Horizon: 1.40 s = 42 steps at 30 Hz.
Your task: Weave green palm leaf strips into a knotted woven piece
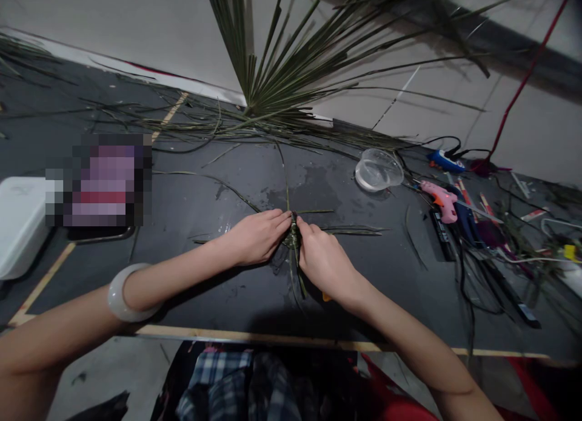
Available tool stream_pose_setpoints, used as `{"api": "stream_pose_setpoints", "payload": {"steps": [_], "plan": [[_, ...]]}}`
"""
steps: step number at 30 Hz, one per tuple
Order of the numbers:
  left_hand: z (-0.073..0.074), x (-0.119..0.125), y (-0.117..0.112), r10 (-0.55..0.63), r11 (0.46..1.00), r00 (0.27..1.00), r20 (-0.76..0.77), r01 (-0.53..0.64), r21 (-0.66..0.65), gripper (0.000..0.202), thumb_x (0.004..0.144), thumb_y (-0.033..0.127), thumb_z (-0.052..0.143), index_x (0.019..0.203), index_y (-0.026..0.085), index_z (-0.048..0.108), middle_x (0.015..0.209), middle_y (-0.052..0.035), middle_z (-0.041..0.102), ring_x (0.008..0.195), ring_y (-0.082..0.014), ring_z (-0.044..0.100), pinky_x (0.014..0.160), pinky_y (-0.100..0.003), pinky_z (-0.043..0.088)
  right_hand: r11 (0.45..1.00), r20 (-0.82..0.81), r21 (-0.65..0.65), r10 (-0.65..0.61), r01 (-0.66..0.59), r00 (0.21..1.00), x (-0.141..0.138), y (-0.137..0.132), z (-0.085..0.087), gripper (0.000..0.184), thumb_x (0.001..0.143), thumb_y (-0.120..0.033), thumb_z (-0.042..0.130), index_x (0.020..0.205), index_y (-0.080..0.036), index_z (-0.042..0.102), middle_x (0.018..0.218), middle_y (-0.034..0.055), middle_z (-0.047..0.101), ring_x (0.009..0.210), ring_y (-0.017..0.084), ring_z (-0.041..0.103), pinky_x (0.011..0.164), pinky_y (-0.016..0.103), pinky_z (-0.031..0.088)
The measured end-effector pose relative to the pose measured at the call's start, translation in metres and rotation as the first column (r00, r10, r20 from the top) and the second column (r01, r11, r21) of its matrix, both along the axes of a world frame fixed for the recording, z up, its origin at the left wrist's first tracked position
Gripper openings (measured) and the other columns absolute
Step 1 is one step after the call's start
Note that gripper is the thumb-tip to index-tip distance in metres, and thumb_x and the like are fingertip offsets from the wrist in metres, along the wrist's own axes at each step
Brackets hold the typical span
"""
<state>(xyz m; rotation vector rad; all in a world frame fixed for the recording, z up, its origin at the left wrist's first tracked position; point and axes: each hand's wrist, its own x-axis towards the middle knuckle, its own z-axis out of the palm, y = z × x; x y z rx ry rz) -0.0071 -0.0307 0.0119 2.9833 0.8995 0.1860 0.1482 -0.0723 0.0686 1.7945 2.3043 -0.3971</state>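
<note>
While a white box sits at far left, our left hand pinches a small leaf bundle mid-surface, its strips splaying outward, and our right hand clamps its other side. We seem to be weaving or tightening; the next move calls for steady fingertips. Farther right lie a plastic bowl and a pink glue gun.
</note>
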Motion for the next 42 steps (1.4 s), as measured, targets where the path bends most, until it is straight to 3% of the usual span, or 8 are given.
{"api": "stream_pose_setpoints", "payload": {"steps": [18, 23, 29, 34, 37, 39, 42], "plan": [[0.001, 0.001, -0.003, 0.04, 0.999, 0.999, -0.001, -0.04, 0.024, 0.042, 0.092, 0.024, 0.036, 0.124, 0.003, 0.053, 0.133, -0.0145, 0.052, 0.119, -0.0249, 0.051, 0.106, -0.037, 0.034, 0.998, 0.063, -0.062, -0.019, 0.023, 0.998, -0.006, -0.004, 0.006, 0.058, 0.085, -0.003, 0.038, 0.142, -0.004, 0.031, 0.124, 0.022, 0.057, 0.099, 0.024, 0.065, 0.085, 0.033, 0.05], [0.0, 0.001, -0.003, 0.048, 0.999, 0.999, -0.004, -0.048, 0.013, 0.04, 0.092, 0.024, 0.036, 0.124, 0.005, 0.053, 0.134, -0.0139, 0.051, 0.121, -0.0235, 0.05, 0.107, -0.036, 0.032, 0.997, 0.067, -0.07, -0.013, 0.018, 0.998, -0.005, -0.005, 0.005, 0.062, 0.081, -0.004, 0.044, 0.142, -0.005, 0.031, 0.124, 0.0229, 0.056, 0.095, 0.025, 0.066, 0.083, 0.033, 0.05], [0.001, 0.001, -0.003, 0.048, 0.999, 0.999, 0.003, -0.048, 0.001, 0.04, 0.093, 0.024, 0.036, 0.123, 0.005, 0.054, 0.134, -0.0147, 0.051, 0.12, -0.0238, 0.05, 0.106, -0.037, 0.033, 0.999, 0.04, -0.05, -0.003, 0.005, 0.999, -0.004, -0.005, 0.006, 0.059, 0.082, -0.003, 0.041, 0.141, -0.003, 0.033, 0.12, 0.0239, 0.058, 0.096, 0.026, 0.065, 0.084, 0.036, 0.05], [0.0, 0.0, -0.005, 0.047, 0.999, 0.999, 0.004, -0.047, 0.024, 0.041, 0.092, 0.023, 0.037, 0.125, 0.004, 0.052, 0.135, -0.015, 0.05, 0.119, -0.0243, 0.05, 0.105, -0.036, 0.034, 0.999, -0.11, 0.042, 0.026, -0.021, 0.994, 0.016, -0.001, 0.007, 0.05, 0.085, -0.005, 0.038, 0.134, -0.006, 0.045, 0.116, 0.0188, 0.064, 0.103, 0.025, 0.063, 0.09, 0.036, 0.048], [0.001, -0.001, -0.005, 0.046, 0.998, 0.999, 0.018, -0.046, 0.035, 0.041, 0.093, 0.023, 0.035, 0.125, 0.003, 0.052, 0.134, -0.015, 0.051, 0.115, -0.0244, 0.051, 0.103, -0.036, 0.036, 0.976, -0.204, 0.21, -0.012, 0.055, 0.979, 0.047, 0.015, 0.006, 0.044, 0.088, -0.012, 0.041, 0.131, -0.011, 0.05, 0.121, 0.014, 0.062, 0.107, 0.024, 0.061, 0.093, 0.035, 0.046], [0.002, -0.001, -0.005, 0.043, 0.998, 0.999, 0.019, -0.044, 0.038, 0.04, 0.094, 0.023, 0.034, 0.124, 0.003, 0.053, 0.133, -0.0148, 0.052, 0.113, -0.0243, 0.052, 0.102, -0.036, 0.038, 0.945, -0.183, 0.31, -0.048, 0.104, 0.982, 0.069, 0.033, 0.003, 0.045, 0.089, -0.014, 0.041, 0.133, -0.014, 0.048, 0.121, 0.0132, 0.062, 0.105, 0.025, 0.061, 0.091, 0.04, 0.046], [0.003, -0.002, -0.005, 0.048, 0.998, 0.999, 0.02, -0.049, 0.05, 0.039, 0.095, 0.023, 0.033, 0.123, 0.005, 0.054, 0.132, -0.0142, 0.053, 0.113, -0.023, 0.052, 0.1, -0.035, 0.039, 0.915, -0.096, 0.397, -0.041, 0.076, 0.995, 0.089, 0.061, -0.005, 0.044, 0.089, -0.011, 0.041, 0.132, -0.011, 0.049, 0.121, 0.0184, 0.058, 0.108, 0.029, 0.057, 0.089, 0.045, 0.045]]}}
